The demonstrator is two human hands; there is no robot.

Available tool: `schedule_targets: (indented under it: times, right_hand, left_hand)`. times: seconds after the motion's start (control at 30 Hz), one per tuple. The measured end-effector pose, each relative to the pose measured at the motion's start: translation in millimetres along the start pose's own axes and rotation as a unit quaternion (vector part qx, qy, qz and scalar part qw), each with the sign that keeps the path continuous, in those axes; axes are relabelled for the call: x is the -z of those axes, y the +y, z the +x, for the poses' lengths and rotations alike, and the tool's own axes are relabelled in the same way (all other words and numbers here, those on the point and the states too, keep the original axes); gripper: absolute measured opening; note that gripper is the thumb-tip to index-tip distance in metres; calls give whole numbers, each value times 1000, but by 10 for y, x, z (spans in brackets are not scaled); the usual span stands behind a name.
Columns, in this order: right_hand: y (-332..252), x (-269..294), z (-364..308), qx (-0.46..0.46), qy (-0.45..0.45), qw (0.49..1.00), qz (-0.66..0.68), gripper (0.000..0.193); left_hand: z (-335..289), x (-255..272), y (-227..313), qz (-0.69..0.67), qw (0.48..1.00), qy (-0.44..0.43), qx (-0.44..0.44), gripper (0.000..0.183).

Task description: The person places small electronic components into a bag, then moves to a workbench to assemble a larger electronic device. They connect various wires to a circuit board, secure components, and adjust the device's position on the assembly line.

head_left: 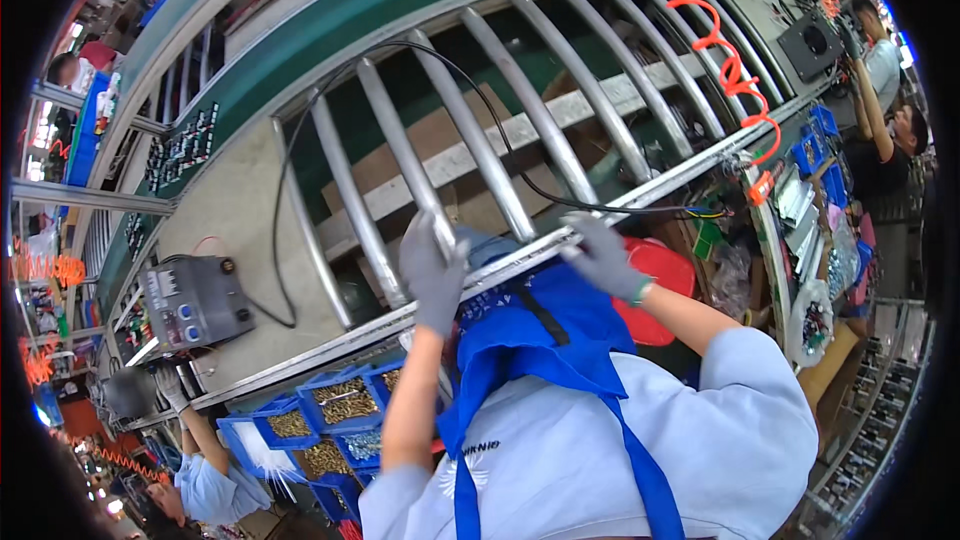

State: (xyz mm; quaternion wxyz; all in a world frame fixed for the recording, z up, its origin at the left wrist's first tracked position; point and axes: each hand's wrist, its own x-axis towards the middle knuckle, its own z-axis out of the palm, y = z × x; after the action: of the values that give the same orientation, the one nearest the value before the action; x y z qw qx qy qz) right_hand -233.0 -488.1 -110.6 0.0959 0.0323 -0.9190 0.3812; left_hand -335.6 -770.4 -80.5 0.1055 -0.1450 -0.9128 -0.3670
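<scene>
My left hand (432, 278), in a grey glove, is at the near rail (508, 266) of a roller conveyor, its fingers apart over the end of a metal roller (408, 155). Farther right, my right hand (606, 258), gloved the same way, reaches to the rail with fingers spread, holding nothing that I can see. A black cable (480, 92) loops from a grey box-shaped machine with blue knobs (195, 302) across the rollers. Its bare coloured wire ends (708, 212) lie by the rail, just beyond my right hand.
Blue bins of screws and small metal parts (343, 400) hang below the rail at left. A red stool (656, 285) stands at right. An orange coiled hose (725, 60) hangs over the conveyor. Co-workers stand at lower left (215, 485) and far right (880, 80).
</scene>
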Motion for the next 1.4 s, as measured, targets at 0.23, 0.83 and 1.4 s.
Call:
schedule_targets:
  times: [0.23,0.83,1.4]
  right_hand:
    - [314,682,-887,-167,100,980,-48,42]
    - [305,634,-673,-232,163,959,18,39]
    - [220,213,-763,-188,-4,982,-12,38]
  left_hand:
    - [841,-1774,76,252,815,-406,-327,88]
    - [1703,579,266,322,845,-331,-271,15]
    - [1023,2895,-1321,433,888,-128,-83,44]
